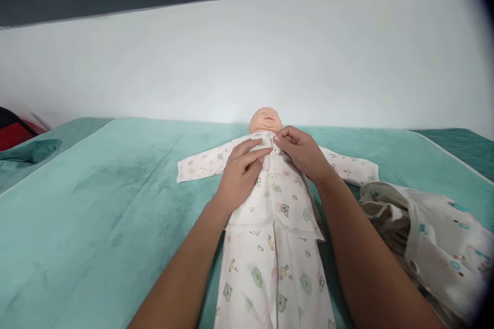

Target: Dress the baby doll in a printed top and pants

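A baby doll (265, 119) lies on its back on a teal blanket (116, 205), head toward the wall. It wears a white printed shirt (283, 200) with sleeves spread out and matching trousers (266, 277). My left hand (241, 175) lies on the doll's chest, fingers stretched toward the collar. My right hand (299, 151) pinches the shirt front just under the doll's chin, fingers curled on the fabric.
A crumpled heap of white printed baby clothes (428, 236) lies at the right, beside my right forearm. A white wall (247, 56) rises behind the bed. Something red and black (15, 131) sits at the far left edge.
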A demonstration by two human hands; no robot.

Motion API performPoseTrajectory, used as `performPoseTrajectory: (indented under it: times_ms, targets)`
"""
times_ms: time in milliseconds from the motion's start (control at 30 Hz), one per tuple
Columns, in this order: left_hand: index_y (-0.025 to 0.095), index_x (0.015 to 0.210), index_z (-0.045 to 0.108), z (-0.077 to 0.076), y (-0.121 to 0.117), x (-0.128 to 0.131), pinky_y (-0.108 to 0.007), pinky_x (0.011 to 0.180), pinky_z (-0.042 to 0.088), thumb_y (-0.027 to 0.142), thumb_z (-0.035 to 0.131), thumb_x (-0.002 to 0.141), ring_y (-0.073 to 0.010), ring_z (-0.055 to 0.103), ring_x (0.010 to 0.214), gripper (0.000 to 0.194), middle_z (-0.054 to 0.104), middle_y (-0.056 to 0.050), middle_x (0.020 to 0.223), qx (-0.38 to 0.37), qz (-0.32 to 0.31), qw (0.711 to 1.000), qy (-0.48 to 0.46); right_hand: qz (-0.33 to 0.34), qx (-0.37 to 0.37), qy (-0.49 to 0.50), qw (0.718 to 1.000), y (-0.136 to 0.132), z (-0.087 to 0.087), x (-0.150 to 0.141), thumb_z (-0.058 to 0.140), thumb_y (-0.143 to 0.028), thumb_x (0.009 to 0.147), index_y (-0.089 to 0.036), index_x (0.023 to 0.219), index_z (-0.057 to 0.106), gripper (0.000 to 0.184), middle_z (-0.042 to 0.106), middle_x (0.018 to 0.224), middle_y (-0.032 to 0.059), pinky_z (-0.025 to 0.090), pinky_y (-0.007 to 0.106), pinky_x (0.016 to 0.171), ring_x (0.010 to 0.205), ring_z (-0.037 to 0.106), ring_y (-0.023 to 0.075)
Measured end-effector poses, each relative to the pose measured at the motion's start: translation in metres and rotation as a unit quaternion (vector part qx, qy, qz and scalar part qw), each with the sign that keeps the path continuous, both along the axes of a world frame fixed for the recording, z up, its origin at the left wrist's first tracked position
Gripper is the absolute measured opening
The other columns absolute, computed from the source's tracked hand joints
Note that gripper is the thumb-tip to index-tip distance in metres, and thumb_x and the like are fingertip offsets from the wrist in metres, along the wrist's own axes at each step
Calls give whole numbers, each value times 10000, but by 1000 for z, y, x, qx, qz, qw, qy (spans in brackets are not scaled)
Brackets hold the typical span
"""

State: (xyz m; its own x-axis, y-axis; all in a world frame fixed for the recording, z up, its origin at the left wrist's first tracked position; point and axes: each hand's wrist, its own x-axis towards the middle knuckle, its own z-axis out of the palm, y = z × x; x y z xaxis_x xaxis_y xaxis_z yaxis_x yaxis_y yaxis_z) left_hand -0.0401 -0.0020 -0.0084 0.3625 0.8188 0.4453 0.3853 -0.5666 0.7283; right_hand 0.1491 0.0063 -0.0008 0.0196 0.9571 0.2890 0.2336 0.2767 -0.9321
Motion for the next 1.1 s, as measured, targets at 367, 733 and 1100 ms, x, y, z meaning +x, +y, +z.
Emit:
performPoseTrajectory:
  times_ms: [367,733,1100]
  targets:
    - [307,1115,722,0,1,-4,-412,1177,370,229,515,952,-193,442,1389,275,588,0,1406,25,-16,1000,-9,26,-21,14,999,-6,5,4,622,-547,865,-216,789,623,339,440,613,-52,261,242,483,519,321,88]
    - [296,996,706,10,0,-16,-484,1217,294,306,569,941,-245,280,1498,148,476,15,1518,24,-110,989,97,136,-109,-188,967,-33,41,13,610,-470,870,-229,746,680,280,560,604,-9,334,265,480,533,478,128]
    - [294,980,680,12,1,-19,-507,1225,261,358,594,931,-267,224,1521,118,413,21,1565,5,-132,984,116,212,-135,-131,959,-30,37,14,681,-413,828,-227,861,705,191,599,687,0,417,249,487,572,520,124]
